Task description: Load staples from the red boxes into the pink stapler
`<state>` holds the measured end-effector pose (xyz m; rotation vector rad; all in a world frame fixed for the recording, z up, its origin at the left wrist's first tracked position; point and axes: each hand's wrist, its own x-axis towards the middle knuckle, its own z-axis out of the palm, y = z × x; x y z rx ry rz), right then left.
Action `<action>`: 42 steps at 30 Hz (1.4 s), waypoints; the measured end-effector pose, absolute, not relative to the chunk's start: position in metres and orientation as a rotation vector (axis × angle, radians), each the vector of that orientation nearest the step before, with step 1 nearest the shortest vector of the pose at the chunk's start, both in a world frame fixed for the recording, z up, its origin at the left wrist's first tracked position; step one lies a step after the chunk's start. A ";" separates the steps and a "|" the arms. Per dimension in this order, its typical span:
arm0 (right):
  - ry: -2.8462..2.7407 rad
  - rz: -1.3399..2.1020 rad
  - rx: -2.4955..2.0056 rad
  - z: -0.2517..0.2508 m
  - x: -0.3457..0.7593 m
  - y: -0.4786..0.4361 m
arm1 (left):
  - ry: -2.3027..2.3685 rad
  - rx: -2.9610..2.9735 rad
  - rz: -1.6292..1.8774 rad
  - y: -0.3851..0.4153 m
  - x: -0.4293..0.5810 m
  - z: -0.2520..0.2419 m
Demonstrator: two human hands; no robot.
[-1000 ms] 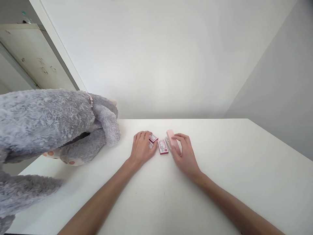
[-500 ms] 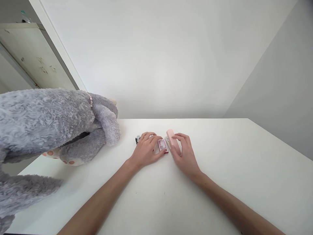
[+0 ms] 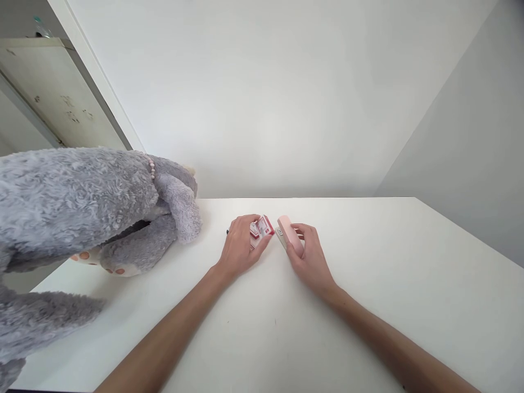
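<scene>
My left hand point(image 3: 240, 245) is closed on a small red-and-white box point(image 3: 265, 226), its thumb along the near side. The box is tilted. Another red-and-white item point(image 3: 254, 230) shows partly between thumb and fingers; whether it is also gripped I cannot tell. A dark object point(image 3: 228, 232) peeks out left of this hand, almost fully covered. My right hand point(image 3: 310, 256) wraps round a pink stapler point(image 3: 291, 237) with a pale base, thumb on the near left side and fingers on the right. The stapler lies just right of the box, a narrow gap apart.
A large grey plush toy point(image 3: 82, 202) with a bead necklace takes up the left side of the white table point(image 3: 262, 338). Behind the table rises a white wall point(image 3: 262, 98). A pale cabinet point(image 3: 61, 93) stands at the far left.
My left hand has closed round the red-and-white box, which has tilted and moved up and left, away from the stapler. The right-hand fingers have curled further round the stapler.
</scene>
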<state>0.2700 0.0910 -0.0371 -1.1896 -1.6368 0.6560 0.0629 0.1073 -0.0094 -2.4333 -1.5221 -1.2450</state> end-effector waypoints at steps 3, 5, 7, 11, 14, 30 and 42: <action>-1.619 0.684 -1.217 -0.037 0.270 0.091 | -1.518 -2.421 -1.369 0.107 0.061 -0.009; -1.615 0.694 -1.221 -0.037 0.270 0.091 | -1.508 -2.442 -1.369 0.107 0.062 -0.009; -1.614 0.704 -1.213 -0.037 0.270 0.091 | -1.520 -2.464 -1.312 0.106 0.063 -0.009; -1.588 0.730 -1.192 -0.038 0.270 0.091 | -1.575 -2.570 -1.150 0.106 0.064 -0.010; -1.552 0.770 -1.205 -0.037 0.270 0.092 | -1.615 -2.620 -1.045 0.107 0.064 -0.010; -1.511 0.799 -1.362 -0.036 0.278 0.102 | -1.491 -2.705 -0.795 0.107 0.061 -0.005; -1.526 0.848 -1.451 -0.028 0.293 0.111 | -1.326 -2.822 -0.663 0.107 0.043 0.009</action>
